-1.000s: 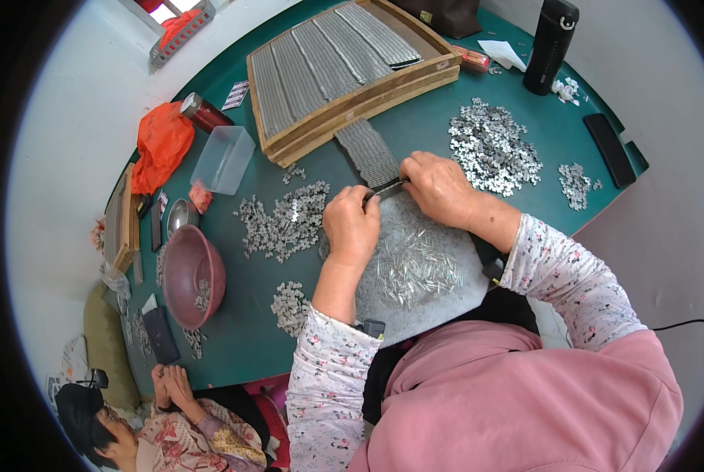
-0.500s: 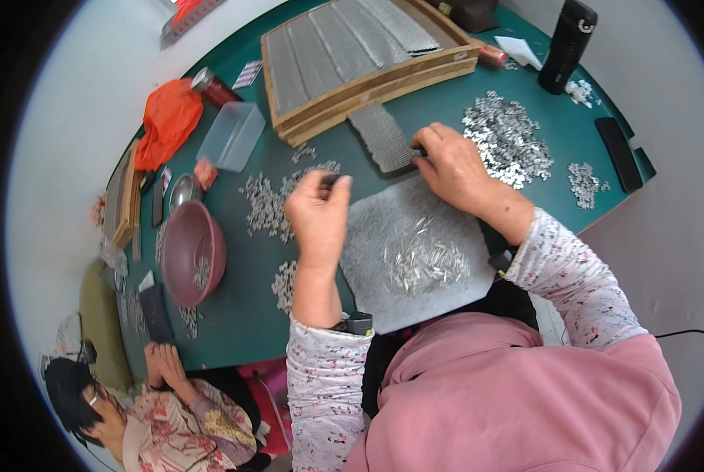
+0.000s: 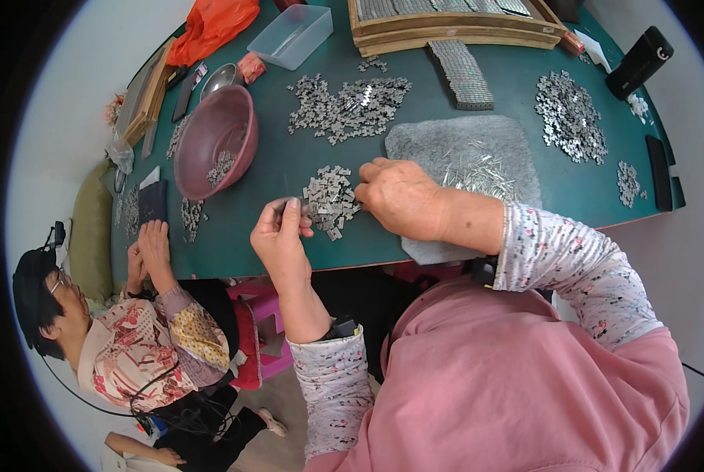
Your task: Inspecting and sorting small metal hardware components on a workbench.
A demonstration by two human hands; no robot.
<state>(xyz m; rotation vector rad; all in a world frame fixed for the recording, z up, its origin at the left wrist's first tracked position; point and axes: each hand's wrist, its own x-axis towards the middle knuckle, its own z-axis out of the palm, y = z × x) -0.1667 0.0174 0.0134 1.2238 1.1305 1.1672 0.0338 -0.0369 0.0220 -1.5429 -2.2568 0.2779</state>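
My left hand (image 3: 282, 234) is at the near left edge of a small pile of grey metal pieces (image 3: 328, 195), its thumb and fingers pinched together. What lies between them is too small to make out. On the pile's right side my right hand (image 3: 403, 197) reaches in with curled fingers, their tips partly hidden. Beneath the right wrist lies a grey felt mat (image 3: 423, 141) with a heap of thin, shiny metal pins (image 3: 484, 175). Beyond the mat, a block of linked metal pieces (image 3: 462, 77) rests on the green table.
A larger pile of metal pieces (image 3: 348, 108) lies farther back, another pile (image 3: 570, 118) at right. A pink bowl (image 3: 198, 157) stands left, a clear plastic box (image 3: 293, 38) and wooden tray (image 3: 454, 38) at the back. A co-worker's hands (image 3: 155, 248) rest at the left table edge.
Both hands have left the block of linked pieces and mat's far side, coming nearer and leftward to the small pile. The view has shifted, so the table's far side sits higher.
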